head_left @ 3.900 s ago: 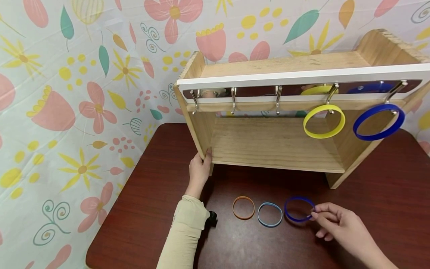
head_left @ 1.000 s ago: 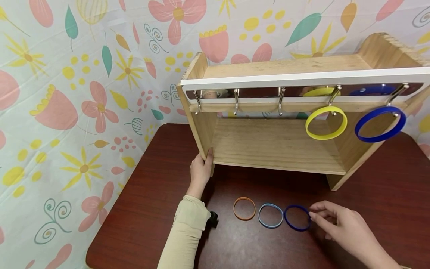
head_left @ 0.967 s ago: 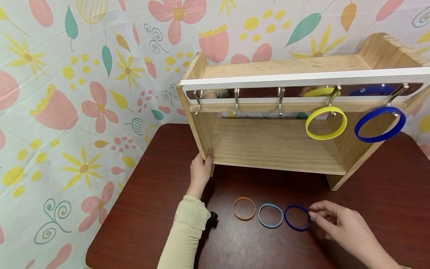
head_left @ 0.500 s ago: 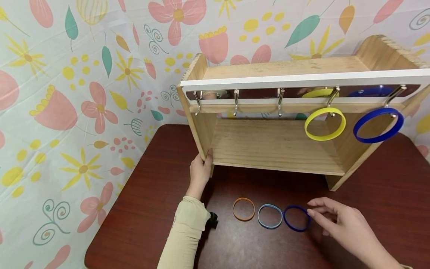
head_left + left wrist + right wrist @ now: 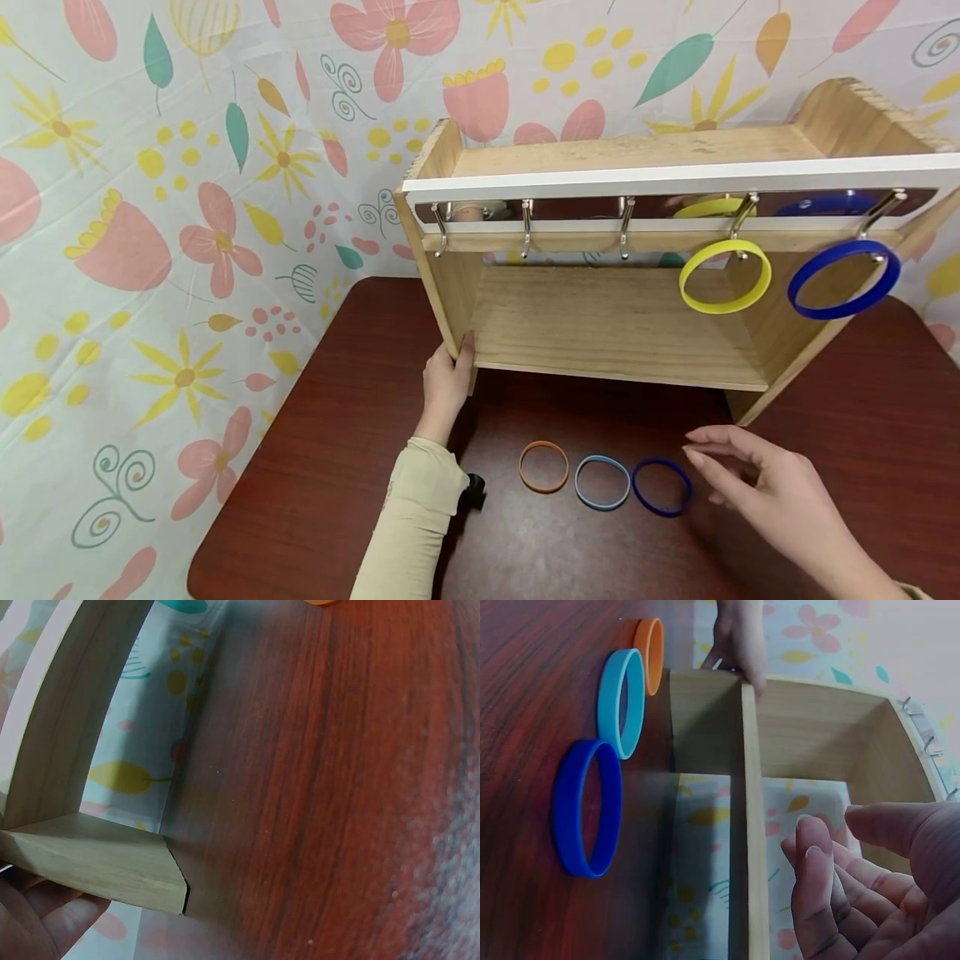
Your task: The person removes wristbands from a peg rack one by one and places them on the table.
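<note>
Wooden rack (image 5: 615, 325), its white rail (image 5: 615, 181) partly beyond head view's right edge

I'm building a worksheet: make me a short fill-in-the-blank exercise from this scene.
On the dark red tabletop, the round light-blue band lies between the round orange band and a round ____ band.
The round yellow band hangs from a metal ____.
The person's ____ hand grips the pale wooden rack.
The other hand holds ____.
Missing words: dark-blue; hook; left; nothing.

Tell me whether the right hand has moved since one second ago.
Yes: in the head view, the right hand has parted from the lower dark blue band, moving up the picture toward the wooden shelf.
</note>
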Motion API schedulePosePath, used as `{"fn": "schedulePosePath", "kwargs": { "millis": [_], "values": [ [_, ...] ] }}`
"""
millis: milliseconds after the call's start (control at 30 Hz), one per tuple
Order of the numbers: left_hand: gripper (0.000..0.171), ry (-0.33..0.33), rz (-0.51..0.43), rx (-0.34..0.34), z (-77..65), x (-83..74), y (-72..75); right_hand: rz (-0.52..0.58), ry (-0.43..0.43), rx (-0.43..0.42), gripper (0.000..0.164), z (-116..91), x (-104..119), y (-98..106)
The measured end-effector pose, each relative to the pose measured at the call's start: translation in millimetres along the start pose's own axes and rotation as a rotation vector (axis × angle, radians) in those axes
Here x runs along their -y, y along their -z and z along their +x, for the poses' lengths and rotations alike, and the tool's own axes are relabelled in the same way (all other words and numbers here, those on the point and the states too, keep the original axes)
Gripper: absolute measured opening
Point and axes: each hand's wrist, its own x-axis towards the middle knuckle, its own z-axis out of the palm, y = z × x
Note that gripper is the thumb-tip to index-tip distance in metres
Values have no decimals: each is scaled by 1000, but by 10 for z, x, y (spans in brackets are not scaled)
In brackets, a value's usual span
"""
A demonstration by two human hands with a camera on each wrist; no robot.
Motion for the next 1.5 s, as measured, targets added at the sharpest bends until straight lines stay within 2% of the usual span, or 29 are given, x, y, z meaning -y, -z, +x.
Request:
{"fn": "schedulePosePath", "kwargs": {
  "millis": [267, 1000, 1500],
  "values": [
    [38, -6, 3, -3, 1, 0, 0, 10, 22, -50, 22, 31, 75, 32],
    [40, 6, -10, 10, 3, 0, 11, 38, 105, -123, 30, 122, 236, 100],
    [40, 10, -10, 6, -1, 1, 1, 45, 120, -156, 38, 217, 363, 204]
  ]
}}
